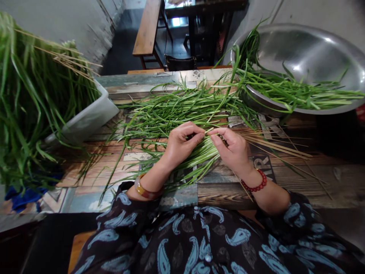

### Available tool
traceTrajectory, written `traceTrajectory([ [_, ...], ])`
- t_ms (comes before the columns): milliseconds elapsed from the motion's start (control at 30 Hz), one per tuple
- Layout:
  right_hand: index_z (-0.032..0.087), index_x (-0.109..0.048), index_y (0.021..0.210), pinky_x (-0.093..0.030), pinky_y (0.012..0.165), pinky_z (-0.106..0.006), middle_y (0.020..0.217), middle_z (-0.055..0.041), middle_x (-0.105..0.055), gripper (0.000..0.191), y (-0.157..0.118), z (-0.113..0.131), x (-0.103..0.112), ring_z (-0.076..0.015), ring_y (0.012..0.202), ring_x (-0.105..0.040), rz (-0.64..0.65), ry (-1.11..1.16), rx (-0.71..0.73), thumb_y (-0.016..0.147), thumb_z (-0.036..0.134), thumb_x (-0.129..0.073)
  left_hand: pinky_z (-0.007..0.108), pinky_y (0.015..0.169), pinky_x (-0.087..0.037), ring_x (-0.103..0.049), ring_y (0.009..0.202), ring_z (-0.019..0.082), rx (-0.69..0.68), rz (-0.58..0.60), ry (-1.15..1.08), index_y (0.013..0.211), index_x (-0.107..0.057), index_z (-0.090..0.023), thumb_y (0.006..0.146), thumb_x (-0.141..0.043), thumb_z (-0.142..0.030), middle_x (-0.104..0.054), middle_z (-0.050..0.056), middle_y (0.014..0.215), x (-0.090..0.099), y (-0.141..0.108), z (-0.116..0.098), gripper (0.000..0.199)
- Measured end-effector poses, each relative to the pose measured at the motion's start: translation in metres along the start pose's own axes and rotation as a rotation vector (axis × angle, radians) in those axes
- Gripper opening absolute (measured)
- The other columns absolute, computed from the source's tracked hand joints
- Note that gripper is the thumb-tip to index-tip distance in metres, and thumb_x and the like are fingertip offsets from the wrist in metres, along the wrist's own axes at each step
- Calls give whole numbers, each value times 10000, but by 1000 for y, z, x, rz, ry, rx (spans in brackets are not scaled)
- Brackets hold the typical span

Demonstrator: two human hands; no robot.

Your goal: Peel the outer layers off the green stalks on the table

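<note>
Over the middle of the table, my left hand (185, 140) and my right hand (229, 146) meet with their fingertips pinched. A pale green end of a chive (209, 130) shows between the two pinches. Just under my hands lies a bunch of chives (203, 154), pale ends toward my right hand. Thin bamboo skewers (281, 147) stick out to the right from behind my right hand; whether it holds any of them I cannot tell. Beyond my hands, a wide pile of loose chives (176, 108) covers the tabletop (173, 198).
At the left, a white plastic container (91, 114) is heaped with chives, with bamboo skewers (67, 61) laid on top. A large steel bowl (308, 45) at the back right holds more chives, some hanging over its rim. Past the table stand a wooden bench (146, 28) and a dark table.
</note>
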State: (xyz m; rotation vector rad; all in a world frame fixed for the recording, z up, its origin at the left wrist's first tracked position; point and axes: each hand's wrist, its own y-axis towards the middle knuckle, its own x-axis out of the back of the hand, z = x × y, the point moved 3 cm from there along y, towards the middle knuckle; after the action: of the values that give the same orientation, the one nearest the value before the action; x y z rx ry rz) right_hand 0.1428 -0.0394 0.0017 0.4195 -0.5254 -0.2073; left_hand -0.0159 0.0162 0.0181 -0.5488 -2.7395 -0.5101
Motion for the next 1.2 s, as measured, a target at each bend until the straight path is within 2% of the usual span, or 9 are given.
traceTrajectory([
  [167,224,-628,940,-530,722,-296,842,-20,-709,175,-4,-8,-5,-164,745,-658,-3,41,-86,942,382,-554,264,718,-459,-597,721,137,-31,4,60,782,-736,-160,858,-651,-219,-675,27,745,0,-1,0,129],
  [233,225,-589,1004,-526,706,-298,859,-17,-682,184,-6,-13,-8,-161,750,-645,-25,111,-130,927,392,-583,261,712,-455,-595,722,135,-44,12,84,772,-728,-158,863,-637,-203,-661,24,731,-2,-1,1,137],
  [367,234,-528,1193,-536,750,-323,966,-39,-672,324,-8,-19,-11,-176,825,-653,-33,189,-143,922,394,-603,254,689,-451,-587,709,132,-73,36,97,758,-722,-153,864,-627,-190,-645,27,721,-4,-2,2,147],
  [467,241,-568,1145,-535,810,-340,1005,-44,-683,250,-6,-18,-10,-187,889,-660,-5,168,-113,937,379,-581,261,714,-470,-617,751,147,-44,57,68,808,-740,-151,876,-624,-218,-685,49,778,-2,0,2,150],
  [600,240,-592,1053,-532,795,-333,962,-35,-697,172,-5,-17,-8,-182,855,-668,8,161,-93,937,367,-580,277,785,-491,-661,842,175,39,157,14,972,-763,-138,893,-616,-278,-747,84,918,2,1,0,218],
  [767,232,-588,1041,-522,739,-311,924,-34,-709,186,-5,-15,-7,-171,794,-664,16,122,-64,939,386,-571,262,745,-494,-665,784,172,169,190,-108,905,-777,-119,884,-601,-305,-765,73,874,1,-1,5,257],
  [1033,222,-594,936,-483,682,-293,822,-28,-691,184,-1,-10,-8,-163,706,-628,4,39,-27,954,395,-531,234,697,-466,-612,720,141,170,230,-158,813,-751,-112,855,-604,-311,-726,48,785,-4,-1,9,251],
  [1200,206,-606,1080,-446,637,-288,800,-17,-649,281,3,-13,-2,-151,653,-568,85,155,-104,999,414,-437,228,664,-442,-574,709,133,233,331,-207,886,-729,-109,842,-631,-391,-698,41,810,-3,-1,9,302],
])
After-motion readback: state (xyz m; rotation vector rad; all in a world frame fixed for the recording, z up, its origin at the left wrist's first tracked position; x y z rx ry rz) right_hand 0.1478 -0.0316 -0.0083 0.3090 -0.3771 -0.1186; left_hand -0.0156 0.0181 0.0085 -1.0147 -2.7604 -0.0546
